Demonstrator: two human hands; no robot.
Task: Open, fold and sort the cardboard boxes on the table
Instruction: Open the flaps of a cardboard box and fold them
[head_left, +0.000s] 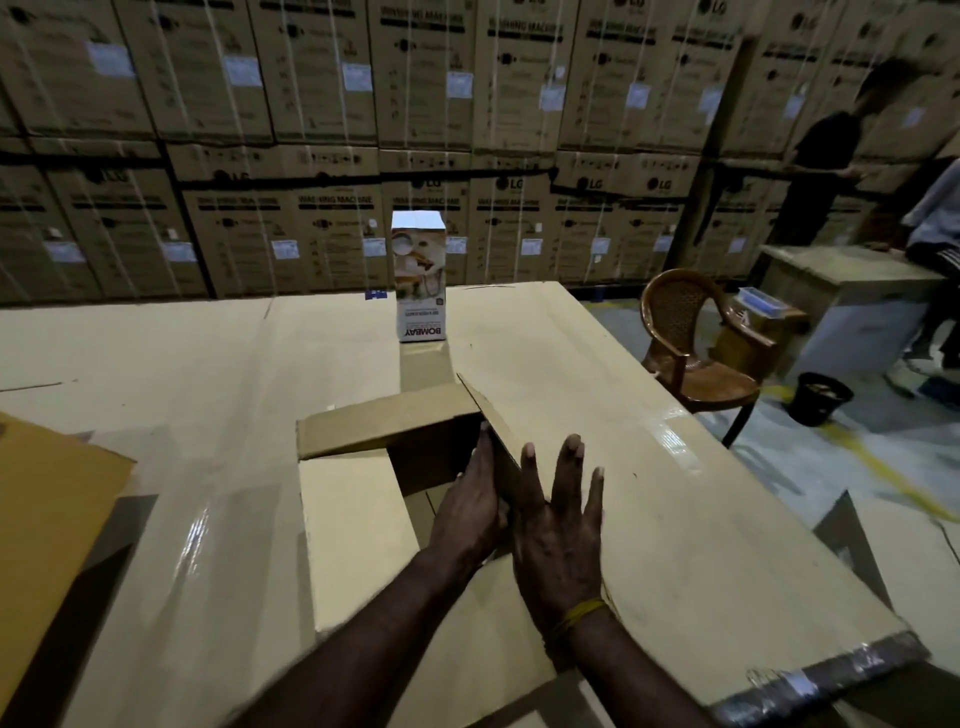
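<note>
A: Fingers (574, 457), right hand (558, 540): straight and spread, flat on the outer face of the raised side flap (501, 431). Nothing gripped.

B: Left hand (470, 512)?

A: Fingers extended, pressed to the inner face of that same flap; the panel stands between the two palms. Whether the thumb curls round it, I cannot tell.

B: Item held?

A: Box (358, 519), one, plain brown corrugated card, open, lying on the bench (675, 519) directly before the person. Far flap (384, 428) raised and leaning. Left flap (353, 535) lying flat, pale. Interior dark.

B: Other boxes on the bench?

A: Carton (420, 280), one, printed, tall, white top, standing upright near the far edge, well apart from the box. The word "BOMBAY" reads inverted on its front. Card sheet (47, 519), one, tan, at the left edge.

B: Bench surface?

A: Covered in pale card, glossy in places, taped at the near right corner.

B: Surroundings?

A: Stacked crates (260, 104), many, marked "WASHING MACHINE", forming the back wall. Chair (696, 353), one, brown. Bin (820, 397), one, black, on the floor. Two people far right, blurred.
</note>
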